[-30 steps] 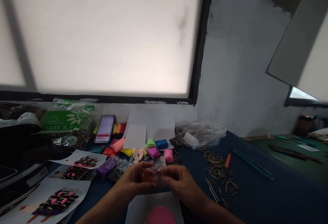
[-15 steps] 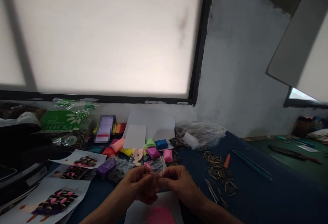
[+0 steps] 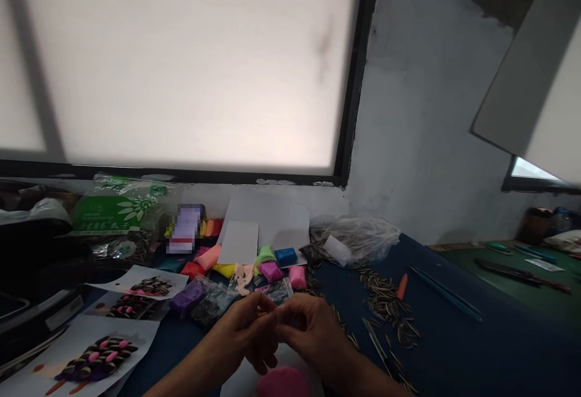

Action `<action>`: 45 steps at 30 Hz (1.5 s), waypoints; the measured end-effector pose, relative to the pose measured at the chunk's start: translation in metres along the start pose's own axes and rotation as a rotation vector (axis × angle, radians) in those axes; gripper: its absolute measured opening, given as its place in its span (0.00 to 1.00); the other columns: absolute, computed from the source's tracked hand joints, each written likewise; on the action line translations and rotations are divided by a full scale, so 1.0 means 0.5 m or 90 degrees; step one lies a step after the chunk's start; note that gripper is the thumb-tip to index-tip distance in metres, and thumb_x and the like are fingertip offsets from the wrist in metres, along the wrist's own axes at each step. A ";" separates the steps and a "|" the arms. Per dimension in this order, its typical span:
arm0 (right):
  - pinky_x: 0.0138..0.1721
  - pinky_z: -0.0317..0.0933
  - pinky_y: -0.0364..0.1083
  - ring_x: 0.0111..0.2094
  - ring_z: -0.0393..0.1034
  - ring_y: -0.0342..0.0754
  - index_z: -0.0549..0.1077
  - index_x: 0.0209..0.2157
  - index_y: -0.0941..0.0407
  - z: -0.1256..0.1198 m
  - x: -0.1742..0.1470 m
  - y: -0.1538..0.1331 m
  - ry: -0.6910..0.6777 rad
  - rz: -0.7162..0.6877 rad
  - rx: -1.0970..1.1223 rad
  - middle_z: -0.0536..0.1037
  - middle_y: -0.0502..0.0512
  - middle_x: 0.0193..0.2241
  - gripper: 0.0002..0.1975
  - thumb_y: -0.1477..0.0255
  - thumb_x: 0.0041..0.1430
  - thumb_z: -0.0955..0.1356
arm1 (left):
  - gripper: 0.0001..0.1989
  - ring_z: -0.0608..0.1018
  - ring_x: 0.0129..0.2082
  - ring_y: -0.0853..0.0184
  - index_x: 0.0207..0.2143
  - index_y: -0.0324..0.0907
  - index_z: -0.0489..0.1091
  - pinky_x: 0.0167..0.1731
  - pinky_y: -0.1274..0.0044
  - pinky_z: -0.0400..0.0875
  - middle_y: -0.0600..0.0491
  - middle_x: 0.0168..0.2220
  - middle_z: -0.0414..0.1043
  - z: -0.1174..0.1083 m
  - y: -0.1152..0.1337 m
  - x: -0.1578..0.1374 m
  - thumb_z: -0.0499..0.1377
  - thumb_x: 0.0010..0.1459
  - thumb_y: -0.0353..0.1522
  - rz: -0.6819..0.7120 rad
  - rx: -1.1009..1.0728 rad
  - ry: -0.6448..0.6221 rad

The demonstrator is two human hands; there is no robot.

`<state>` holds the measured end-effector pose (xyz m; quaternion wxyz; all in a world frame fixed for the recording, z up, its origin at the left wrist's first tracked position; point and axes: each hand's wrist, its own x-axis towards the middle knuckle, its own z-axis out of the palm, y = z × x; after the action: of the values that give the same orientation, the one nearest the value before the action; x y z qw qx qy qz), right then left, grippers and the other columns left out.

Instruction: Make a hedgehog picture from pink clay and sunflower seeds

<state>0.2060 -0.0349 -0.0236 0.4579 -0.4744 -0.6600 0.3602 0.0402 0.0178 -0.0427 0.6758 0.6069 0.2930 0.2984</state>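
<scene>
My left hand and my right hand meet fingertip to fingertip above a white sheet of paper. Both are closed in a pinch. A small orange-looking bit shows at the left fingertips, but what either hand holds is too small and dark to name. Below them, a flat round piece of pink clay lies on the sheet. Just beyond the fingers rests a clear plastic packet with some pink in it. A pink clay pack and a magenta clay pack lie behind.
Sunflower seeds are scattered at right, with an orange clay stick, tweezers and a long blue tool. Picture cards lie at left beside a purple clay pack. A phone stands behind.
My hands have drawn slightly down and closer together, away from the clear packet. More of the packet shows behind the fingers. The right hand has turned a little inward.
</scene>
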 end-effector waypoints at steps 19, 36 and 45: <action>0.33 0.60 0.43 0.31 0.68 0.45 0.75 0.23 0.55 0.003 0.007 -0.001 0.032 -0.075 -0.040 0.73 0.49 0.27 0.09 0.82 0.52 0.69 | 0.23 0.68 0.16 0.73 0.30 0.43 0.68 0.18 0.82 0.59 0.62 0.17 0.66 -0.029 0.018 -0.007 0.71 0.49 0.49 0.064 0.064 -0.003; 0.28 0.58 0.42 0.28 0.66 0.44 0.79 0.30 0.58 -0.019 -0.029 0.008 0.038 0.136 0.195 0.75 0.53 0.29 0.23 0.49 0.53 0.73 | 0.21 0.72 0.45 0.45 0.41 0.44 0.76 0.44 0.63 0.64 0.46 0.41 0.71 -0.112 0.003 -0.004 0.65 0.44 0.43 0.142 0.453 0.345; 0.27 0.54 0.42 0.24 0.57 0.41 0.83 0.39 0.54 -0.024 -0.077 0.006 0.008 0.147 0.147 0.72 0.50 0.27 0.18 0.55 0.58 0.72 | 0.30 0.69 0.21 0.66 0.23 0.40 0.73 0.23 0.76 0.62 0.54 0.20 0.67 0.012 0.035 -0.007 0.55 0.52 0.58 0.058 0.304 0.057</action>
<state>0.2233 -0.0703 -0.0327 0.4695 -0.4933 -0.5523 0.4808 0.0416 0.0129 -0.0248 0.4854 0.7481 0.3572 0.2777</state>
